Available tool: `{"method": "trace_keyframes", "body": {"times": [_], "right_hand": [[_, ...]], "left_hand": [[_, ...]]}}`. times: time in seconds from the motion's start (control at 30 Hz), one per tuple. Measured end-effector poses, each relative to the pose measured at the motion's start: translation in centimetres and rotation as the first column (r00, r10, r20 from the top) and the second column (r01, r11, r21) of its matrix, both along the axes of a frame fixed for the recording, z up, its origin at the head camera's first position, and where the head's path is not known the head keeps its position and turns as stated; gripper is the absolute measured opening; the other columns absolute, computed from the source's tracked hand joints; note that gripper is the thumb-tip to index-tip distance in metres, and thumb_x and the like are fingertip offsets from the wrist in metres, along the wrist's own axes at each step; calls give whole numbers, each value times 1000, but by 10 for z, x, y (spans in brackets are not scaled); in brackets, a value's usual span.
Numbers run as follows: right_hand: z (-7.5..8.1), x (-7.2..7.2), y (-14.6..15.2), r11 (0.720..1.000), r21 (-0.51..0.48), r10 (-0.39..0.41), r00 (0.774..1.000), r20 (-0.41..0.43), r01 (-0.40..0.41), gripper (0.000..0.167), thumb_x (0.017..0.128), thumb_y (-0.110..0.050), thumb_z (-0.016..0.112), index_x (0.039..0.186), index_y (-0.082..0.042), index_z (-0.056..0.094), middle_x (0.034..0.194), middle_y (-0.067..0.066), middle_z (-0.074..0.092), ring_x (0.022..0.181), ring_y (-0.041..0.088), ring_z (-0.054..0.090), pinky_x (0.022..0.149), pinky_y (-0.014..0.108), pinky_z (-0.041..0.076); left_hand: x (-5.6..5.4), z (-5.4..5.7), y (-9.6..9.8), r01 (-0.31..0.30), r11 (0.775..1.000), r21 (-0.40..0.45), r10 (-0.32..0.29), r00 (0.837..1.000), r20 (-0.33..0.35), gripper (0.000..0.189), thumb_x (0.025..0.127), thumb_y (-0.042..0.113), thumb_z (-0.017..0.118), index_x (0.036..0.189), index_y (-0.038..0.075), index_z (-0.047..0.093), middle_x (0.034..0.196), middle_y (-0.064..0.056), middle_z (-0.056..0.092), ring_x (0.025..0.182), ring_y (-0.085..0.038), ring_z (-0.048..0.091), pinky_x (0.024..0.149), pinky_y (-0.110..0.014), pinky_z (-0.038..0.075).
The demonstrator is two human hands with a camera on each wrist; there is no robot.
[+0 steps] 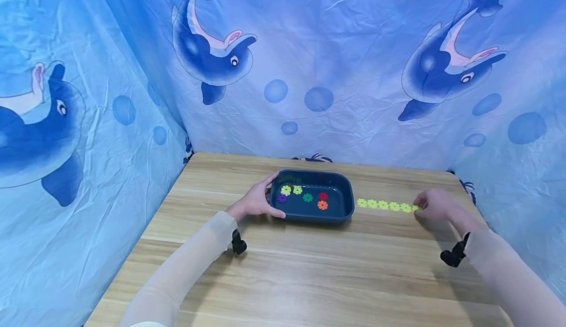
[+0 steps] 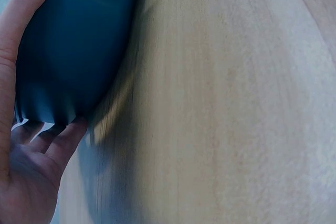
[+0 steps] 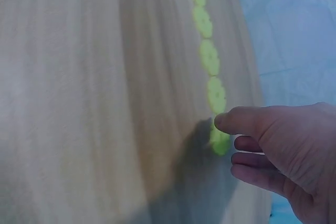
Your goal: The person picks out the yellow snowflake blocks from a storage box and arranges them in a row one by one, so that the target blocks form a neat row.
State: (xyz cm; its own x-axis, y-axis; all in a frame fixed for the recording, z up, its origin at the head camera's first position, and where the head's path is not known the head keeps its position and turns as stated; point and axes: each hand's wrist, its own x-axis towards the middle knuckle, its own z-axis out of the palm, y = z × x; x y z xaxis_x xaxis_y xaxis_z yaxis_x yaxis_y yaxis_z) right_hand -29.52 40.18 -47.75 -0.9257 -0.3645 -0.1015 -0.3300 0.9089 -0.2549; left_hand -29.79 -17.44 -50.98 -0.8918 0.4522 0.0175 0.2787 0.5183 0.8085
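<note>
A dark blue rectangular tub (image 1: 317, 217) stands on the table, and my left hand (image 1: 255, 200) grips its left end, thumb along the front side and fingers round the back corner. In the left wrist view the fingertips press on the wall of the tub (image 2: 73, 51). Inside lie two yellow snowflake discs (image 1: 297, 190) and a purple (image 1: 282, 198), a green (image 1: 307, 197), a red (image 1: 323, 196) and an orange disc (image 1: 323, 205). My right hand (image 1: 435, 205) pinches the yellow snowflake disc (image 3: 219, 142) at the right end of a row, partly covering it.
Several yellow snowflake discs (image 1: 383, 204) form a straight line from beside the tub to my right hand. The wood-grain table (image 1: 309, 273) ends at blue dolphin-print cloth (image 1: 345, 130) at the back and sides. A black wrist camera (image 1: 452, 257) sits on my right wrist.
</note>
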Motion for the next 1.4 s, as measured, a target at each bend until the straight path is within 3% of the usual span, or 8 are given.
{"method": "trace_keyframes", "body": {"times": [0.33, 0.73, 1.03, 1.17, 1.4], "right_hand": [[32, -18, -27, 999, -31, -8, 999, 40, 9, 37, 100, -21, 72, 124, 9, 72, 115, 27, 74, 102, 44, 72, 82, 55, 63], [65, -39, -96, 992, -22, 122, 992, -35, -123, 27, 99, -15, 70, 118, 3, 76, 110, 19, 78, 98, 34, 75, 87, 52, 64], [69, -50, -149, 980, -55, 183, 977, -105, -190, 32, 99, -16, 70, 125, 1, 74, 111, 19, 78, 100, 34, 76, 89, 50, 64], [70, -55, -173, 968, -56, 235, 961, -144, -245, 32, 98, -15, 70, 125, 2, 74, 110, 19, 79, 98, 32, 76, 88, 50, 64], [70, -55, -211, 947, -84, 296, 945, -140, -309, 30, 99, -13, 70, 124, 1, 75, 109, 17, 80, 96, 29, 78, 85, 47, 65]], "left_hand": [[1, 1, 1, 2, 1000, 8, -2, 1000, 4, 138, 69, 36, 102, 173, 24, 12, 179, -10, 17, 158, -40, 37, 126, -53, 40], [1, 2, 1, 2, 1000, 4, -2, 1000, -3, 139, 69, 35, 103, 173, 15, 12, 179, -13, 18, 157, -42, 38, 126, -53, 39], [0, 4, 3, -1, 1000, -21, 1, 1000, -10, 140, 68, 36, 103, 173, 18, 12, 179, -12, 19, 157, -41, 38, 126, -53, 39], [0, 6, 4, -7, 1000, -9, 7, 1000, -6, 140, 68, 35, 103, 173, 19, 12, 178, -12, 20, 158, -40, 38, 127, -53, 39], [2, 7, 2, 4, 1000, -21, -4, 1000, 8, 141, 69, 37, 102, 173, 18, 10, 178, -13, 20, 157, -40, 39, 126, -52, 39]]}}
